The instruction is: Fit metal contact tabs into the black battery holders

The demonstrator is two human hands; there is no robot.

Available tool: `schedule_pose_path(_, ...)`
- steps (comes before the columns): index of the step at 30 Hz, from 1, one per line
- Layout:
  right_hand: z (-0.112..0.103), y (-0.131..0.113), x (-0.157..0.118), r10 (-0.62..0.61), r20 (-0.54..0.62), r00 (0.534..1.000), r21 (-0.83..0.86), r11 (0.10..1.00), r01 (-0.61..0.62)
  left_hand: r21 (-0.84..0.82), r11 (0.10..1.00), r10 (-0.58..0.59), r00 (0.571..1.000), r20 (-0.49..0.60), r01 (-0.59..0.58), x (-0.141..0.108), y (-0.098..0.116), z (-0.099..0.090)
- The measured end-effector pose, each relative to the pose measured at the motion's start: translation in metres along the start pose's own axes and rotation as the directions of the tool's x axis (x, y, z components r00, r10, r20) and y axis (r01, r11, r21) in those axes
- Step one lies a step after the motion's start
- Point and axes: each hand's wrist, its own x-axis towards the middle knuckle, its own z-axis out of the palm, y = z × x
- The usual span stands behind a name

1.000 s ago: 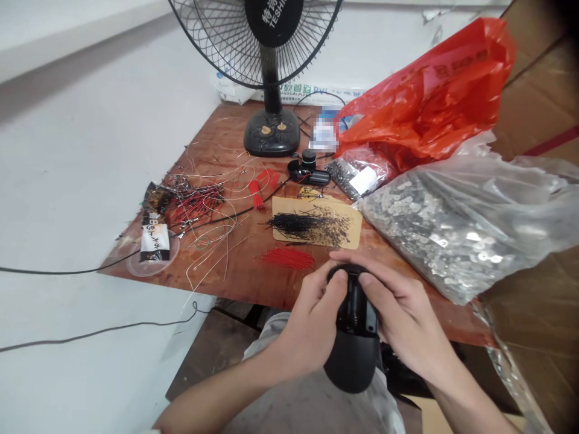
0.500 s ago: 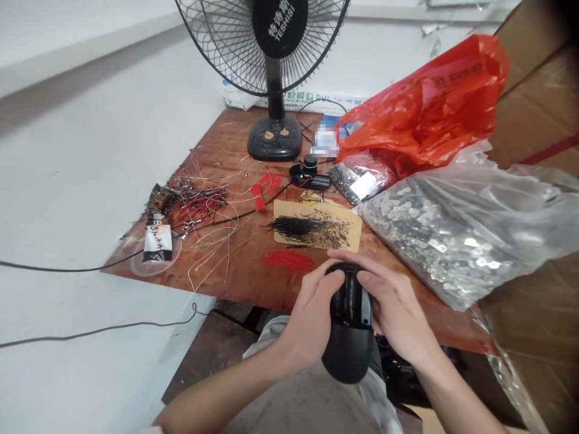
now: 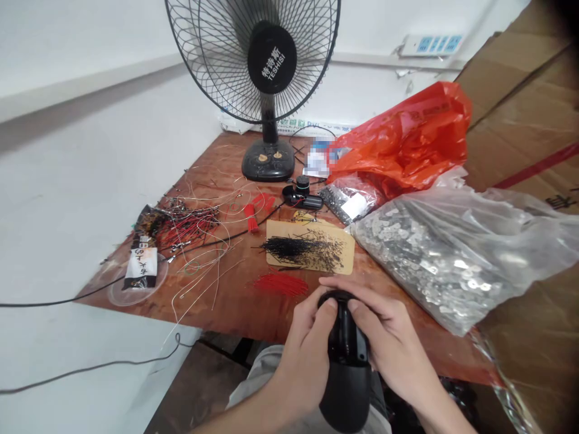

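Observation:
My left hand [image 3: 304, 343] and my right hand [image 3: 389, 331] grip a black, rounded device [image 3: 346, 389] shaped like a computer mouse, one from each side. Both thumbs press near its far end, beside a glossy recessed part. The device is over my lap, at the table's front edge. Just beyond my fingers lie a bunch of short red wires [image 3: 281, 283] and a tan board [image 3: 348, 244] bearing a heap of black wires [image 3: 289, 247]. What my fingers do beneath the device is hidden.
On the brown table [image 3: 217, 310] stand a fan [image 3: 269, 160] and a small black gadget [image 3: 307, 199]. Tangled thin wires [image 3: 192, 223] lie at left. A clear bag of metal pieces [image 3: 434, 253], a red plastic bag [image 3: 407, 138] and cardboard [image 3: 520, 289] are at right.
The view has tilted up, so the table, hands and device sit lower in the picture. Both hands keep their grip on the device, with thumbs in much the same place.

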Motion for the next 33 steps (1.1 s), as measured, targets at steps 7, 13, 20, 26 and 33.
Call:
schedule_pose_path(7,0.0,0.004,-0.001,0.027,0.005,1.0,-0.007,1.0,-0.027,0.01,1.0,-0.012,1.0,-0.012,0.012,0.001,-0.004,-0.001)
schedule_pose_path(13,0.001,0.004,-0.001,0.037,0.004,0.999,0.002,0.999,-0.037,-0.022,1.0,0.019,1.0,0.022,-0.018,0.001,-0.005,-0.001)
schedule_pose_path(20,0.002,0.006,-0.005,0.146,0.007,0.989,0.037,0.989,-0.146,-0.143,0.99,0.02,0.999,0.042,-0.013,0.003,-0.004,-0.001)
schedule_pose_path(26,0.003,0.009,-0.003,0.074,-0.001,0.997,0.009,0.997,-0.074,-0.137,0.99,0.039,0.997,0.071,-0.029,0.005,-0.006,-0.003)
schedule_pose_path(33,0.003,0.005,0.001,0.065,0.014,0.998,0.034,0.997,-0.066,-0.035,0.999,0.043,0.998,0.038,-0.041,0.005,-0.011,-0.008)
